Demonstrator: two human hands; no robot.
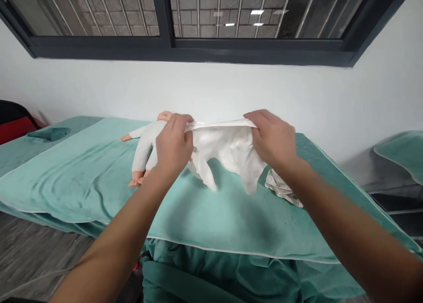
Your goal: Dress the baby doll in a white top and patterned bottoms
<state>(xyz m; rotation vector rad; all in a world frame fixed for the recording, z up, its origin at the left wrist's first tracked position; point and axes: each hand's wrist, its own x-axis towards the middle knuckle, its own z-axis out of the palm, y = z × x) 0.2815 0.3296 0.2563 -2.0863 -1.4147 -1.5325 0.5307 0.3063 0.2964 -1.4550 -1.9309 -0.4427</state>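
Observation:
A small pair of white baby pants (224, 149) hangs stretched between my two hands above the bed. My left hand (175, 142) is closed on one end of the waistband, and my right hand (274, 138) grips the other end. Both short legs dangle down, casting shadows on the green sheet. Behind my left hand lies a baby doll (145, 146) in a white long-sleeved outfit, its head partly covered by my hand. Beside my right forearm rests a crumpled off-white cloth (282, 188), partly hidden by the arm.
The green-covered bed (205, 226) runs along a white wall under a barred window (172, 47). A small green pillow (49, 133) and a red and black object (15, 122) are at the left. A green padded piece (403, 151) stands at the right.

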